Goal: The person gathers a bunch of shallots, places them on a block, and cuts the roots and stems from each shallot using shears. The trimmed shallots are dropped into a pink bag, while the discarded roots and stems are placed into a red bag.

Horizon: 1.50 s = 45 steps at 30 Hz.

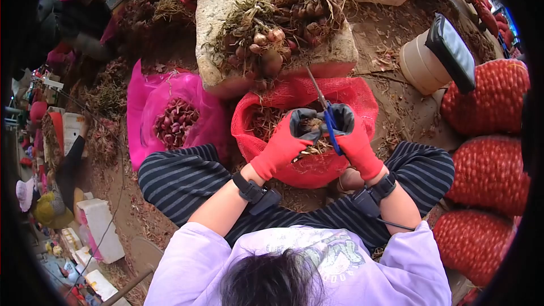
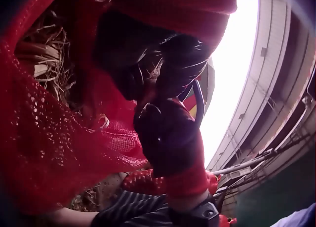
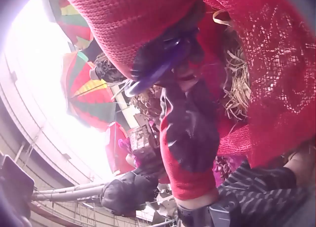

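Observation:
My left hand [image 1: 288, 140], in a red glove with a dark palm, curls its fingers round a small shallot [image 2: 149, 91] mostly hidden by the glove. My right hand [image 1: 358, 139], gloved alike, grips scissors by their blue handles [image 1: 331, 130]; the metal blades [image 1: 316, 88] point away from me. Both hands are close together over an open red mesh bag [image 1: 362, 99] with dry stalk trimmings inside. Beyond it, bunches of shallots [image 1: 272, 39] with withered leaves lie on a pale foam block [image 1: 218, 8]. Left of the red bag, a pink bag [image 1: 139, 119] holds loose trimmed shallots [image 1: 177, 123].
Full red mesh sacks [image 1: 487, 175] are stacked along the right. A pale bucket [image 1: 416, 62] with a dark-edged flat case [image 1: 453, 51] leaning on it stands at the upper right. My striped trouser legs [image 1: 175, 184] flank the red bag. Dry husks litter the ground.

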Each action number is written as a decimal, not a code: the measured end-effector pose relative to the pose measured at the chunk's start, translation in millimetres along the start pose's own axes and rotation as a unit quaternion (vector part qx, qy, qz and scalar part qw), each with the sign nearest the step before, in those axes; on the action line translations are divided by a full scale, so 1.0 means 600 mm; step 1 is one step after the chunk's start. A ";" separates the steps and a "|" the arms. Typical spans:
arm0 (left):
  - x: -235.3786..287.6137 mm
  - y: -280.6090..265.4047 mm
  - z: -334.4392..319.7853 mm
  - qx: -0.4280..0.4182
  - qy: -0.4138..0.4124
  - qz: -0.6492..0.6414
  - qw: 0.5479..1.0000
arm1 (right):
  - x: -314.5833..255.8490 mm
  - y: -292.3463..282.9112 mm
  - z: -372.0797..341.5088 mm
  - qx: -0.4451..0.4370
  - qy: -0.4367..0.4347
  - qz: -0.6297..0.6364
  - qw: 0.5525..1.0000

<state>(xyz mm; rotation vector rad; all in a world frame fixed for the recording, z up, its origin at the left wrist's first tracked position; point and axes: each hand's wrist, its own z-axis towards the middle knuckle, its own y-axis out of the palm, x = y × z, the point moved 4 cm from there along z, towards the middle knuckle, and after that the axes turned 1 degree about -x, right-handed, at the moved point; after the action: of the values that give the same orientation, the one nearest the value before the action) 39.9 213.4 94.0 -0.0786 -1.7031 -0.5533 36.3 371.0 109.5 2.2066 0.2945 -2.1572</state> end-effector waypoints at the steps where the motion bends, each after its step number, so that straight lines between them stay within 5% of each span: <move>1: -0.001 0.003 -0.004 0.019 0.017 -0.010 1.000 | 0.003 0.001 -0.001 0.004 0.008 0.019 1.000; 5: -0.045 -0.011 -0.005 0.020 -0.074 -0.108 0.991 | 0.013 0.003 -0.002 0.031 0.043 0.141 0.989; 7: -0.020 0.007 -0.010 -0.061 -0.050 0.025 0.997 | 0.015 0.004 -0.005 0.042 0.067 0.199 0.977; 9: 0.015 0.033 -0.015 -0.102 -0.061 -0.041 0.992 | 0.014 0.007 -0.011 0.042 0.096 0.235 0.966; 12: -0.015 0.014 -0.013 0.023 -0.063 -0.034 0.997 | 0.019 0.005 -0.005 0.062 0.097 0.225 0.968; 13: 0.000 0.017 -0.016 0.058 -0.010 0.103 0.993 | 0.012 0.009 -0.006 0.055 0.106 0.213 0.970; 16: 0.012 0.016 -0.015 0.104 0.098 0.234 0.962 | -0.007 0.016 -0.012 0.040 0.117 0.173 0.977; 19: 0.030 0.027 -0.024 0.068 0.037 0.162 0.984 | 0.018 0.013 -0.011 0.031 0.091 0.165 0.982; 22: 0.003 0.026 -0.012 0.043 -0.034 -0.060 0.997 | 0.033 -0.002 -0.004 0.039 0.141 0.366 0.919; 26: -0.010 0.025 -0.009 0.007 -0.016 -0.142 0.990 | 0.000 -0.006 -0.003 -0.003 0.180 0.305 0.935; 29: -0.013 0.011 -0.006 -0.008 -0.040 -0.237 0.971 | 0.001 -0.009 -0.002 -0.021 0.183 0.424 0.886; 33: 0.000 -0.015 0.010 0.045 -0.009 -0.290 0.956 | -0.034 -0.036 -0.008 -0.023 0.248 0.229 0.941; 37: 0.031 -0.034 0.015 0.070 -0.009 -0.351 0.934 | -0.024 -0.038 -0.015 -0.054 0.198 0.199 0.958; 40: 0.031 -0.063 0.007 -0.031 -0.042 -0.396 0.917 | -0.014 -0.014 -0.035 -0.053 0.071 0.075 0.993; 42: 0.026 -0.059 0.008 0.031 -0.031 -0.356 0.934 | -0.008 -0.010 -0.039 -0.071 0.063 -0.013 0.995; 45: 0.035 -0.048 0.008 0.049 -0.009 -0.299 0.953 | -0.022 0.005 -0.044 -0.037 0.133 0.048 0.989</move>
<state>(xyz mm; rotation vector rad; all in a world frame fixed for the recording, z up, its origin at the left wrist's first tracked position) 20.8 184.7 104.2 0.5232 -1.7637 -0.9115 62.8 370.9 123.3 2.4103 0.2668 -1.7758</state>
